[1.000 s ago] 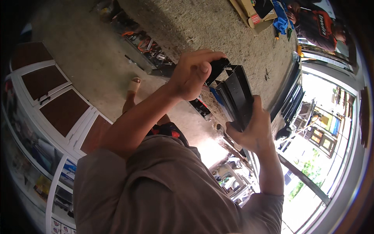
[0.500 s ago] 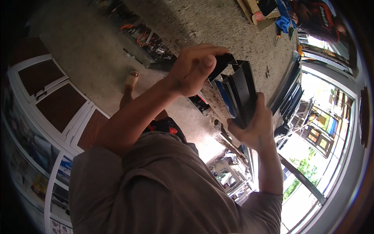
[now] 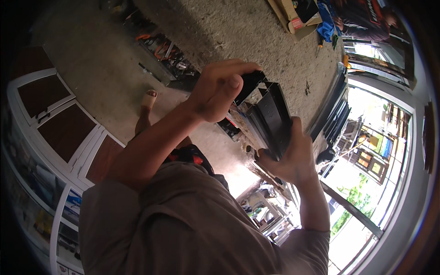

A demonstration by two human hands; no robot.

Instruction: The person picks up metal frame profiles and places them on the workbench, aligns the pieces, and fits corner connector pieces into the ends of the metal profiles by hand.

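A black channel-shaped profile (image 3: 273,117), hollow at its far end, is held up in front of me at a slant. My right hand (image 3: 293,156) grips its near end, thumb on the left side and fingers on the right. My left hand (image 3: 215,91) is at the far end, its fingers bent over a short black flange (image 3: 251,86) and its thumb sticking up. Whether that flange is part of the profile or a separate piece, I cannot tell. The left fingertips are partly hidden behind it.
Beyond lies a rough brown worktop (image 3: 247,34) with a cardboard box (image 3: 286,16) and blue cloth (image 3: 325,27). Another person (image 3: 364,20) is at the far right. Dark profiles (image 3: 332,110) lie along the right edge. Tools (image 3: 167,55) are heaped at left; white-framed cabinets (image 3: 64,130) stand farther left.
Both hands and the black profile have shifted slightly left and down in the view, along with the surroundings. The profile has turned a little, and both hands keep their hold.
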